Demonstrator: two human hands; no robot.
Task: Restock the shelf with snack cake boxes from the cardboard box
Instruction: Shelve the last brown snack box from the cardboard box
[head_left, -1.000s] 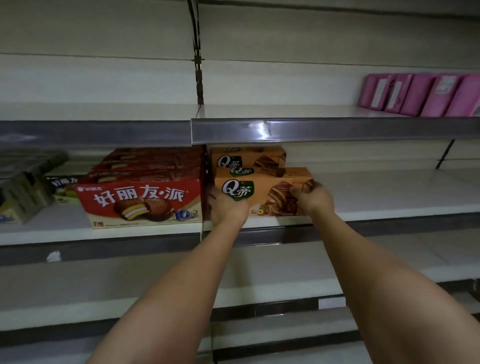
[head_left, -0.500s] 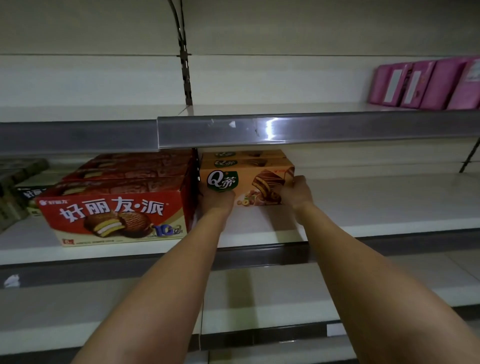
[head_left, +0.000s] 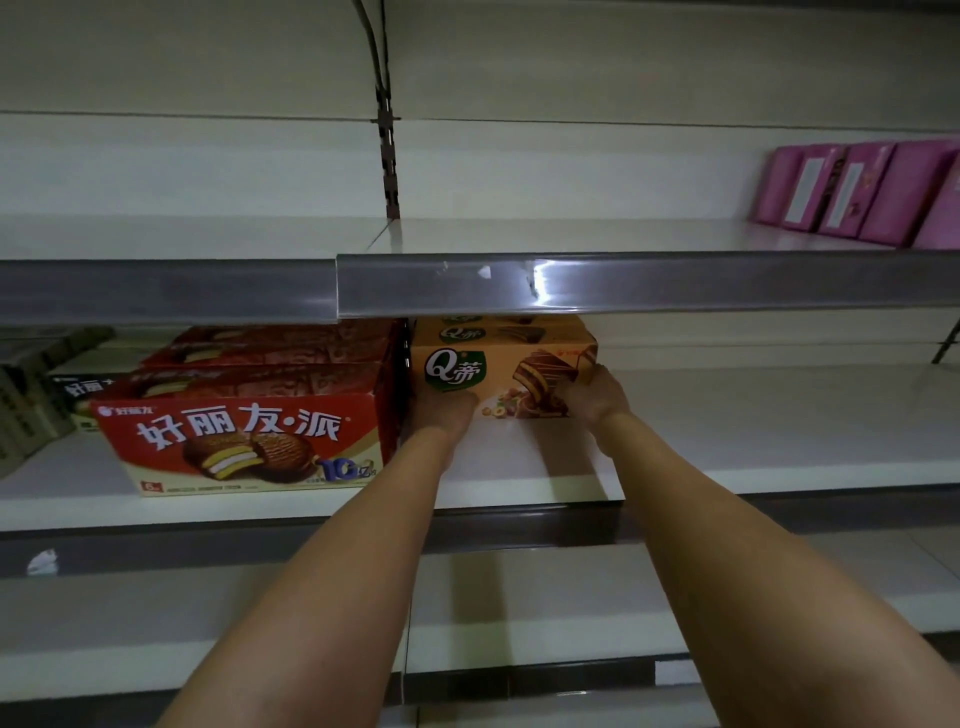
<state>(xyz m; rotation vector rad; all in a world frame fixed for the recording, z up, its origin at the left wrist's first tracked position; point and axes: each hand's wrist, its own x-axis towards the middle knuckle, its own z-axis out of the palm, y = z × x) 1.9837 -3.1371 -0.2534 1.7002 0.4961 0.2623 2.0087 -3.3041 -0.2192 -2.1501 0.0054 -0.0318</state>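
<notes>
Orange snack cake box (head_left: 501, 371) standing on the middle shelf (head_left: 727, 426), set back from the front edge, left end just beside the row of red pie boxes (head_left: 244, 431), front face toward the camera. At least one more orange box (head_left: 493, 331) directly behind it, mostly hidden under the price rail (head_left: 623, 286) of the upper shelf. Left hand (head_left: 445, 413) against the lower left corner of the orange snack cake box, fingers out of sight behind the back of the hand; grasp or mere contact cannot be determined. Right hand (head_left: 592, 397) at the right end of the same box, fingers curled round the lower right corner, grasping it. Both forearms stretched forward across the front edge of the shelf. Red pie boxes occupying the left portion of the middle shelf, front one closest to the edge, others lined up behind. Grey-green packs (head_left: 26, 400) at the far left edge, blurred. Pink packages (head_left: 857, 195) standing tilted at the right end of the upper shelf. Lower shelves (head_left: 519, 603) visible beneath the arms, a small white scrap (head_left: 42, 562) on the rail at left.
</notes>
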